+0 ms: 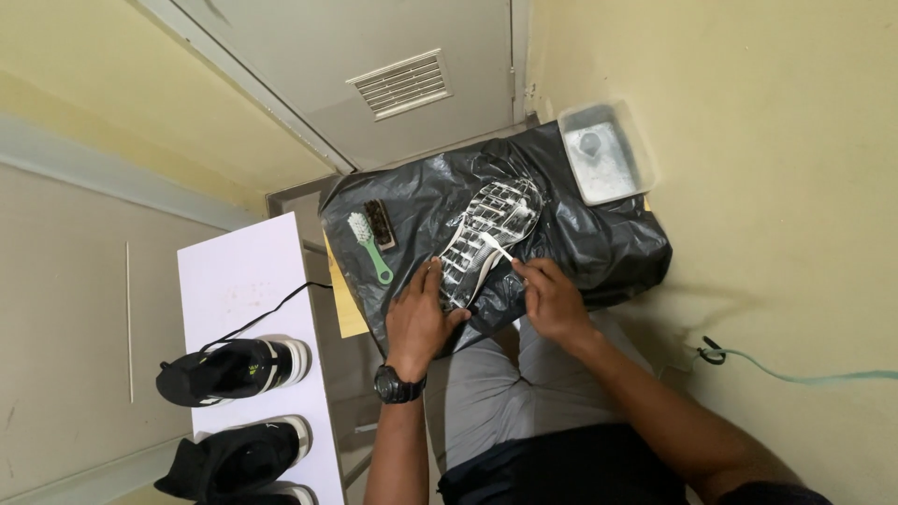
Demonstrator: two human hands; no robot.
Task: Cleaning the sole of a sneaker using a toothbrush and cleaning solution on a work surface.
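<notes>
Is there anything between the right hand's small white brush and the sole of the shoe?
Nothing visible. The right hand holds a small white brush with its tip directly on the upturned shoe sole. The left hand steadies the shoe at its near end.

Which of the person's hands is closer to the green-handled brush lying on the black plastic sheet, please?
Left. The left hand steadies the upturned shoe just right of the green-handled brush; the right hand, holding a small white brush, sits beyond the shoe.

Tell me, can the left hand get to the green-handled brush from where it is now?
Probably yes. The left hand steadies the upturned shoe, and the green-handled brush lies uncovered on the black plastic sheet beside it, but the hand must release the shoe first.
</notes>
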